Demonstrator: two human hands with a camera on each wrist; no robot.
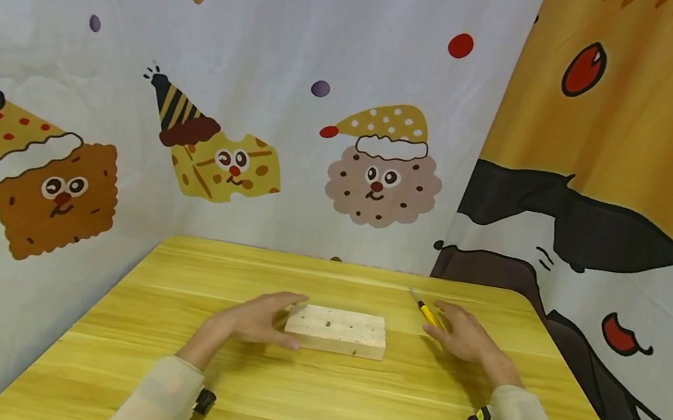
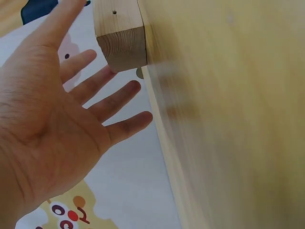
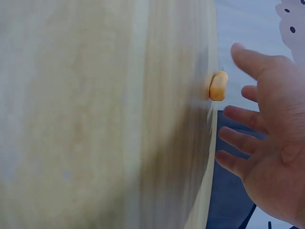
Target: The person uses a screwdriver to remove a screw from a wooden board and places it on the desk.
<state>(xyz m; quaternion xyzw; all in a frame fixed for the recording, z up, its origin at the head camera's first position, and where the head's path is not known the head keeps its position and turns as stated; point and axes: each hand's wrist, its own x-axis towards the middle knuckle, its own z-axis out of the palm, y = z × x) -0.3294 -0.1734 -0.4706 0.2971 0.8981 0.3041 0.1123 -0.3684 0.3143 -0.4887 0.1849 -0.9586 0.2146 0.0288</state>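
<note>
A pale wooden block (image 1: 335, 331) with several small holes in its top lies flat near the middle of the table. My left hand (image 1: 262, 317) is at its left end, thumb and fingers spread apart; in the left wrist view the block's end grain (image 2: 125, 50) shows just beyond the fingertips. To the right of the block lies a screwdriver (image 1: 428, 314) with a yellow and black handle and a thin metal shaft pointing away. My right hand (image 1: 464, 333) is beside its handle, fingers spread, and the right wrist view shows the handle's orange-yellow end (image 3: 218, 86) outside the palm.
The wood-grain table (image 1: 317, 413) reaches back to a curtain (image 1: 312, 30) printed with cartoon figures. Another cartoon-printed cloth (image 1: 625, 138) hangs along the right side. A small black device is on each wrist.
</note>
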